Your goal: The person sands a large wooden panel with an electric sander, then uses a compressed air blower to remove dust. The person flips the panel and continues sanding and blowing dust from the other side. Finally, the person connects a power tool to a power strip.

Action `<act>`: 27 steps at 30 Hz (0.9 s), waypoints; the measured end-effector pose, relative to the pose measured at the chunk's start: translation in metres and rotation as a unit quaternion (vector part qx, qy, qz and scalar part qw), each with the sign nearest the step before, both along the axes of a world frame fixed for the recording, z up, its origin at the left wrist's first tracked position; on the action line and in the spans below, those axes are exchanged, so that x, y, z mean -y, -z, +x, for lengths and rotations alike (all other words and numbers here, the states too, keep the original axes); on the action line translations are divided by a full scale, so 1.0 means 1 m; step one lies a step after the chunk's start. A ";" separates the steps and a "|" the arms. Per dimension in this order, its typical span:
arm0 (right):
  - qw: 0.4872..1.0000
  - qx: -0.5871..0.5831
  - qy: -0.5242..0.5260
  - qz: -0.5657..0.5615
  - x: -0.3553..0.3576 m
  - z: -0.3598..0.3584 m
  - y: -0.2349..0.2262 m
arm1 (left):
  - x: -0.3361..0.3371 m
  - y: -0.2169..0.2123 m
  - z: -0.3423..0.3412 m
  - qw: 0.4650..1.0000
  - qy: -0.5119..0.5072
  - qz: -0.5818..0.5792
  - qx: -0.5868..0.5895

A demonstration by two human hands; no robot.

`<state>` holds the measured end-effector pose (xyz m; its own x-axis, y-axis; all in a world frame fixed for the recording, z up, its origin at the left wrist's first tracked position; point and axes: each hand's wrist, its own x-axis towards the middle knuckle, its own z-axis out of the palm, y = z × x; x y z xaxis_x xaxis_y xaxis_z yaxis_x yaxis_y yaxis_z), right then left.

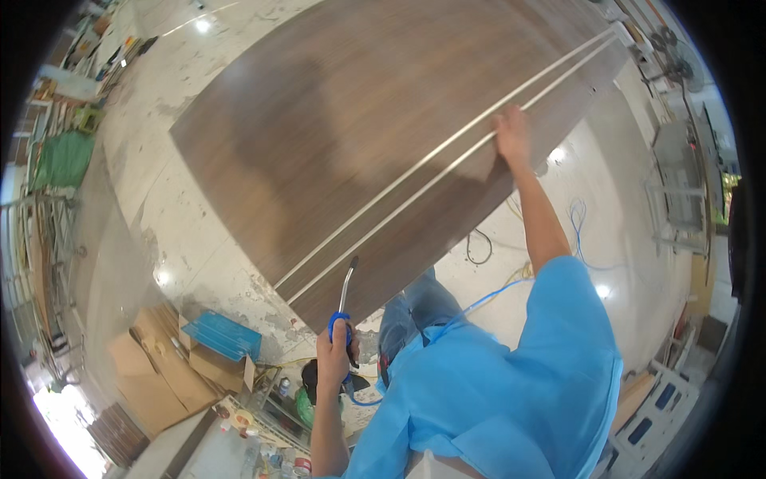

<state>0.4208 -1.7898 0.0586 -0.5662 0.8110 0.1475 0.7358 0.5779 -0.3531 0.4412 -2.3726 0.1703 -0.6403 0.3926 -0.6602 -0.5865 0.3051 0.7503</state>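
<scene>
My left hand (331,359) is closed around the handle of a blue air blow gun (339,322). The gun's bent metal nozzle with a dark tip points up over the near left part of a large brown wood-grain panel (375,104). Two long white strips (399,211) run side by side diagonally across the panel, from its near left edge to the far right corner. My right hand (513,137) is at the nearer strip, its fingers bent over it; the fingertips are partly hidden and slightly blurred.
A blue air hose (491,297) trails across the floor to my right. Cardboard (159,363) and a blue crate (223,335) lie at lower left, next to a cluttered bench (259,415). Racks of material stand far left. A fan (670,52) is at the far right.
</scene>
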 end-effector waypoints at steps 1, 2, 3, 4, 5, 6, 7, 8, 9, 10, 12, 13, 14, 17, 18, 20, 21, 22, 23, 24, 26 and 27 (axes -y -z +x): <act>0.993 0.062 0.082 0.061 -0.012 -0.001 0.007 | 0.014 -0.001 0.006 0.999 -0.035 -0.001 -0.002; 0.988 0.060 0.061 0.125 -0.010 -0.008 0.018 | 0.030 -0.003 0.010 0.997 -0.076 -0.009 -0.006; 0.981 0.105 0.077 0.142 0.006 -0.026 0.031 | 0.044 -0.001 0.012 0.991 -0.132 -0.005 0.002; 0.985 0.046 -0.026 0.162 0.034 -0.049 0.044 | 0.056 0.000 0.010 0.986 -0.164 -0.017 -0.002; 0.984 0.056 -0.109 0.130 0.071 -0.063 0.051 | 0.067 0.001 0.010 0.980 -0.195 -0.028 -0.002; 0.971 0.018 -0.199 0.131 0.117 -0.083 0.057 | 0.074 0.003 0.007 0.974 -0.224 -0.033 -0.001; 0.955 0.017 -0.275 0.108 0.169 -0.101 0.060 | 0.079 0.005 0.004 0.966 -0.256 -0.044 -0.009; 0.909 -0.032 -0.390 0.144 0.218 -0.118 0.056 | 0.082 0.007 0.000 0.960 -0.274 -0.045 -0.014; 0.873 -0.075 -0.474 0.087 0.261 -0.135 0.048 | 0.082 0.009 -0.006 0.956 -0.289 -0.044 -0.018; 0.840 -0.061 -0.532 0.084 0.307 -0.153 0.040 | 0.081 0.012 -0.013 0.952 -0.303 -0.042 -0.026; 0.769 -0.061 -0.636 0.006 0.373 -0.198 0.022 | 0.072 0.014 -0.033 0.946 -0.321 -0.031 -0.025; 0.737 -0.053 -0.673 -0.021 0.400 -0.222 0.018 | 0.066 0.015 -0.044 0.944 -0.329 -0.032 -0.020; 0.693 -0.050 -0.718 -0.043 0.423 -0.245 0.018 | 0.058 0.016 -0.057 0.937 -0.346 -0.027 -0.028; 0.670 -0.080 -0.738 -0.004 0.468 -0.339 0.032 | 0.034 0.019 -0.111 0.926 -0.375 -0.040 -0.027; 0.671 -0.061 -0.739 0.009 0.479 -0.375 0.038 | 0.028 0.017 -0.128 0.924 -0.379 -0.037 -0.041; 0.700 -0.051 -0.711 0.047 0.500 -0.439 0.046 | 0.015 0.014 -0.158 0.921 -0.383 -0.031 -0.058; 0.718 -0.065 -0.692 0.051 0.505 -0.470 0.047 | 0.008 0.013 -0.171 0.925 -0.370 -0.045 -0.068; 0.730 -0.055 -0.679 0.046 0.508 -0.497 0.047 | 0.001 0.011 -0.180 0.926 -0.370 -0.038 -0.070; 0.744 -0.060 -0.664 0.043 0.508 -0.522 0.046 | -0.007 0.011 -0.189 0.928 -0.364 -0.026 -0.074; 0.755 -0.036 -0.654 0.039 0.501 -0.546 0.045 | -0.015 0.012 -0.196 0.931 -0.356 -0.010 -0.080; 0.786 -0.033 -0.617 0.028 0.480 -0.581 0.043 | -0.030 0.013 -0.202 0.931 -0.354 -0.024 -0.082; 0.796 -0.009 -0.605 0.014 0.468 -0.596 0.041 | -0.036 0.013 -0.201 0.934 -0.348 -0.024 -0.079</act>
<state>-0.1751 -2.2581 0.0175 -0.9276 -0.3308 0.1737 -0.3714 0.8672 -0.3316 0.2398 -2.3367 0.1568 -0.8201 -0.1825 -0.5423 -0.5389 -0.0721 0.8393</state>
